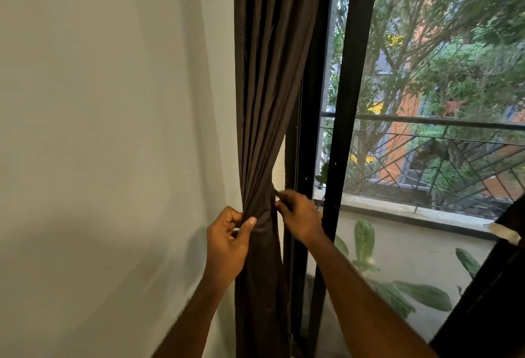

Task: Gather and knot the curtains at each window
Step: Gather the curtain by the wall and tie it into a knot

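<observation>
Dark brown curtain [267,79] hangs gathered between white wall [113,130] and black window frame [345,102]. Left hand [227,241] pinches bunched folds, thumb over cloth; right hand [298,215] grips opposite edge, fingers curled. No legible writing.

Wall, window frame and greenery outside

A pale wall [113,130] stands left of the black window frame [349,102]; beyond the glass, a metal railing [443,141], trees [454,45] and leafy plants [363,239].
</observation>
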`<move>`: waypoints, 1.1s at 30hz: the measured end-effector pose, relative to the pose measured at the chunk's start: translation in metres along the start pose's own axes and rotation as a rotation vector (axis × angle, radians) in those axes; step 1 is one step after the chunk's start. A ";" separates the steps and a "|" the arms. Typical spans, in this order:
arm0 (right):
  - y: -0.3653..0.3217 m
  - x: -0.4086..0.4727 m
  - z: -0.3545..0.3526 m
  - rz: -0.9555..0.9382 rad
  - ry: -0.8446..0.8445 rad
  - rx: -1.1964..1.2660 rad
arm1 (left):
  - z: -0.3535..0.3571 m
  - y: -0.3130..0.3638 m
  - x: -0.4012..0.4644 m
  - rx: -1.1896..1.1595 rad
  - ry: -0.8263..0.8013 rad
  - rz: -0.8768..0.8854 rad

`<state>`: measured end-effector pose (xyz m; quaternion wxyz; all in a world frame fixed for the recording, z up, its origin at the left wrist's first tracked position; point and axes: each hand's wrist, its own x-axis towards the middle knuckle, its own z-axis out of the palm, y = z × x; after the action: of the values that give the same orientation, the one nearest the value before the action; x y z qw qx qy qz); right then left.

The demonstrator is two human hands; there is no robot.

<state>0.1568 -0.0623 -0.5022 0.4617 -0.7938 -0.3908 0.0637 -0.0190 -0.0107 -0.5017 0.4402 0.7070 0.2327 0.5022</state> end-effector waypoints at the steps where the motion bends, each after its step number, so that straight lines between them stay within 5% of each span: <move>1: -0.002 -0.001 -0.002 0.003 0.036 -0.051 | 0.000 0.000 0.001 0.016 0.021 0.016; 4: -0.004 -0.018 -0.010 0.013 0.174 -0.153 | 0.002 -0.003 0.006 0.091 0.133 0.060; 8: -0.016 -0.063 -0.003 -0.030 0.131 0.230 | 0.012 -0.004 0.012 0.186 0.225 0.122; 14: -0.015 -0.090 0.013 -0.202 -0.044 -0.001 | 0.035 0.008 -0.006 -0.074 -0.046 -0.068; 21: -0.003 -0.074 -0.005 -0.247 -0.032 -0.101 | 0.020 0.009 0.008 -0.191 -0.219 -0.167; 24: -0.002 -0.077 -0.012 -0.079 -0.178 0.341 | 0.006 -0.008 0.030 -0.028 -0.198 -0.137; 27: 0.000 -0.076 -0.018 0.330 -0.272 1.089 | -0.011 -0.011 0.049 0.012 -0.481 -0.145; 30: -0.002 -0.075 -0.019 0.449 -0.317 1.176 | -0.011 0.000 0.053 -0.009 -0.784 -0.158; 33: -0.002 -0.073 -0.017 0.474 -0.241 1.139 | -0.006 -0.001 0.046 -0.021 -0.857 -0.212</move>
<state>0.1130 -0.1226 -0.5099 0.7380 -0.4757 -0.1582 0.4517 -0.0063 0.0276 -0.4788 0.5530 0.8192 0.0954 0.1181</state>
